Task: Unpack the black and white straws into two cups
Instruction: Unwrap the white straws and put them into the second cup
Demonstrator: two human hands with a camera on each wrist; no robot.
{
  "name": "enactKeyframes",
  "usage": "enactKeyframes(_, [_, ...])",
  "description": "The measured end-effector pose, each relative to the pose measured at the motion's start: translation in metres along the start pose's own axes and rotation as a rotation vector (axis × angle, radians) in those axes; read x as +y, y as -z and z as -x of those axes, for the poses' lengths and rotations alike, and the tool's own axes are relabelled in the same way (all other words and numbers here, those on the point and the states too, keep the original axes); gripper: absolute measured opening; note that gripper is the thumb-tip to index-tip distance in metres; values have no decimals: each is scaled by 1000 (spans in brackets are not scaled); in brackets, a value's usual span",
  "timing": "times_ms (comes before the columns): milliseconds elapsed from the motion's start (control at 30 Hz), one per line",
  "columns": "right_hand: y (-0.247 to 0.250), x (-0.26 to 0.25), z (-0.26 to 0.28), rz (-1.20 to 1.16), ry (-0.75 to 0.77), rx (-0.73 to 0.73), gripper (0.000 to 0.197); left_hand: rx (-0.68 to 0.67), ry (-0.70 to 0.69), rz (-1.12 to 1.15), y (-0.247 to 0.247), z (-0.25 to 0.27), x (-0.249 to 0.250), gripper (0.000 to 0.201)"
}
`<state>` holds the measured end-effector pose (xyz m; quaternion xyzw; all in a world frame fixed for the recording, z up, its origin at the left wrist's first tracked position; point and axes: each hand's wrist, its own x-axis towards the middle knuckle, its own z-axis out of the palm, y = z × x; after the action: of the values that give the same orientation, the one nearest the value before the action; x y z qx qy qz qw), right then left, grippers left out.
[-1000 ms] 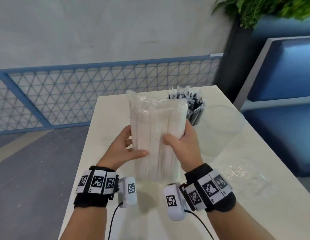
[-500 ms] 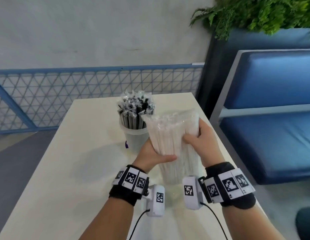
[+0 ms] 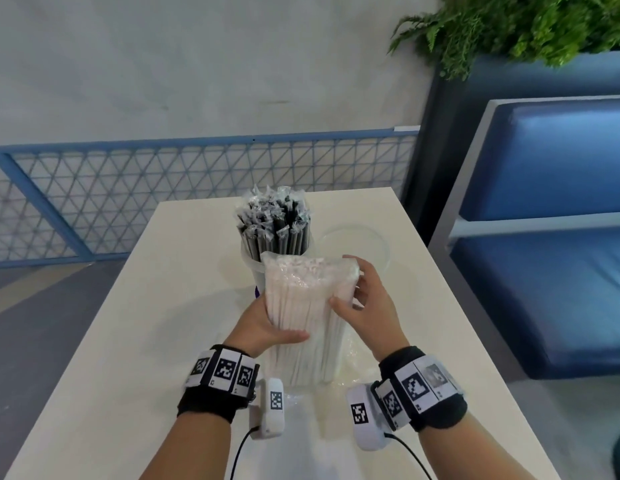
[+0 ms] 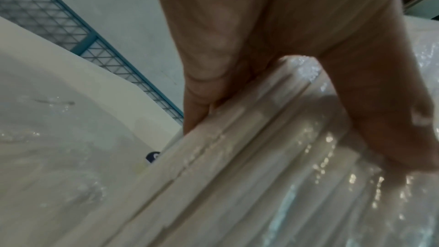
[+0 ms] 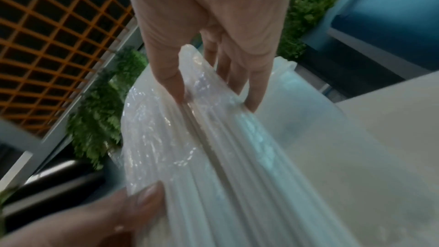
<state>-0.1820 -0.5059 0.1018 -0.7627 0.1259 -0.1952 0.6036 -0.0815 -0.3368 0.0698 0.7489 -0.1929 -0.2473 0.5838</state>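
Observation:
A clear plastic pack of white straws (image 3: 303, 317) stands upright over the table, held between both hands. My left hand (image 3: 267, 327) grips its left side, thumb across the front (image 4: 392, 119). My right hand (image 3: 367, 303) holds the upper right edge, thumb on the front and fingers behind the wrapping (image 5: 228, 74). The pack (image 4: 261, 185) fills the left wrist view and the right wrist view (image 5: 225, 157). Behind it a clear cup (image 3: 254, 268) is packed with wrapped black straws (image 3: 275, 225). An empty clear cup (image 3: 357, 244) sits to the right.
The white table (image 3: 163, 341) runs away from me; a crumpled clear wrapper (image 3: 353, 355) lies on it under the pack. A blue mesh fence (image 3: 128, 199) lies beyond the far edge. A blue bench (image 3: 543, 271) and a green plant (image 3: 509, 26) stand at the right.
The pack of white straws stays held in both hands. It now sits in front of the cup of black straws, and my right hand has shifted up toward the pack's top right corner.

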Motion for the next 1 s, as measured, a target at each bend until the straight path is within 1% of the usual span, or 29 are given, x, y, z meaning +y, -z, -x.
enactKeyframes(67, [-6, -3, -3, 49, 77, 6, 61, 10, 2, 9, 9, 0, 0, 84])
enactKeyframes(133, [-15, -5, -5, 99, 165, 68, 64, 10, -7, -4, 16, 0, 0, 78])
enactKeyframes(200, [-23, -4, -7, 154, 246, 131, 63, 26, -23, -20, 20, 0, -1, 73])
enactKeyframes(233, [-26, -4, -9, 192, 282, 139, 61, 39, -35, -20, 21, 0, -1, 73])
enactKeyframes(300, [-30, -4, -12, 254, 335, 135, 58, 83, -58, 3, 23, -1, -3, 81])
enactKeyframes(367, [-32, -5, -16, 277, 352, 178, 57, 137, -81, 24, 23, -3, -3, 83])
enactKeyframes(467, [-36, -6, -18, 222, 296, 305, 46, 149, -112, 6, 22, -6, -3, 83])
enactKeyframes(533, [-38, -10, -19, 154, 225, 342, 38, 147, -123, -5, 22, -6, -4, 88])
enactKeyframes(600, [-39, -13, -20, 140, 197, 343, 32, 151, -123, -10, 21, -6, -4, 91])
enactKeyframes(667, [-39, -17, -20, 147, 198, 333, 29, 159, -132, -21, 20, -6, -3, 89])
enactKeyframes(733, [-40, -19, -19, 117, 176, 327, 30, 175, -137, -27, 18, -5, -1, 85])
enactKeyframes(833, [-36, -22, -17, 53, 122, 324, 30, 188, -148, -41, 16, -6, -2, 86])
enactKeyframes(933, [-37, -26, -15, 42, 75, 276, 9, 206, -143, -70, 14, -6, 0, 85])
enactKeyframes(1000, [-41, -31, -13, -48, -2, 234, 4, 220, -133, -70, 13, -5, 0, 84])
